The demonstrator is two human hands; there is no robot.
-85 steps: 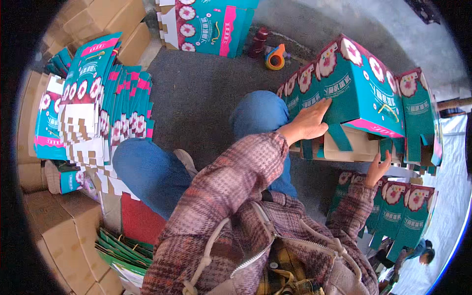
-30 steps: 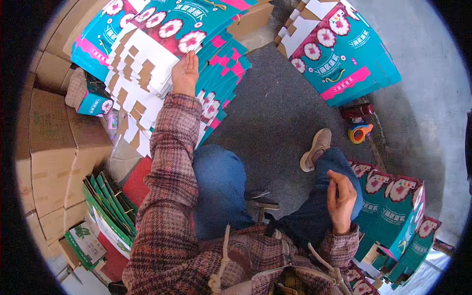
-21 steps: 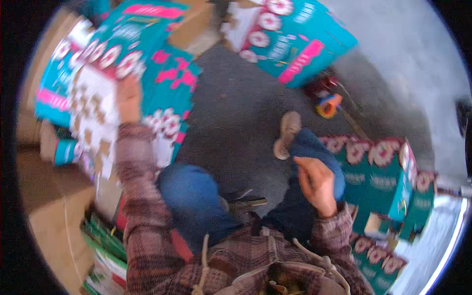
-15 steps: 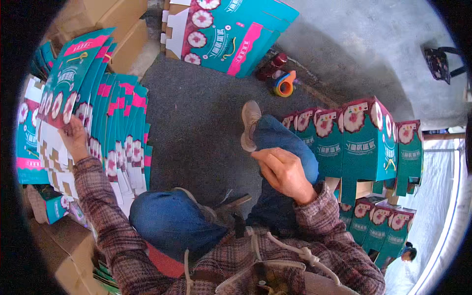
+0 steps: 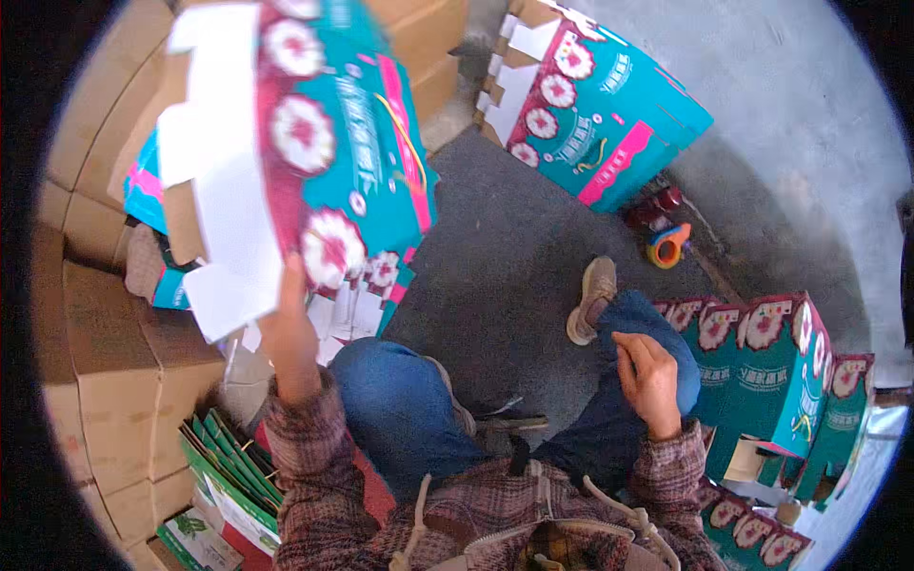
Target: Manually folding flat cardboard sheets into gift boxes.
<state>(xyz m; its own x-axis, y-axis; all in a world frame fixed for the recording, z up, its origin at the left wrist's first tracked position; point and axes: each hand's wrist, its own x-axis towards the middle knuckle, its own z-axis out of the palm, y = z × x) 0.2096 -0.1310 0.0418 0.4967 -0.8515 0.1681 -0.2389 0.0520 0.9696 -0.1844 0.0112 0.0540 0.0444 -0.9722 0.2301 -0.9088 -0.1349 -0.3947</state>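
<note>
My left hand (image 5: 293,333) grips the lower edge of a flattened carton (image 5: 367,143). The carton is teal and maroon with white flower pictures, a pink stripe and bare white flaps. It is raised and tilted at the upper left, a little blurred, and hides much behind it. Below it, part of a stack of similar flat cartons (image 5: 357,305) shows by my left knee. My right hand (image 5: 652,381) hovers over my right knee, its fingers loosely bent and apart from the thumb, with nothing in it.
More flat cartons (image 5: 590,114) lie ahead, near a tape dispenser (image 5: 669,247) and a dark red bottle (image 5: 657,205). Folded-up teal boxes (image 5: 762,381) stand at right. Brown cardboard boxes (image 5: 119,381) line the left, beside green folded packages (image 5: 228,466).
My left hand has lifted a flat carton off the stack and swung it up. My right hand has lowered toward the knee, its pinched fingers loosening. The view has turned left.
</note>
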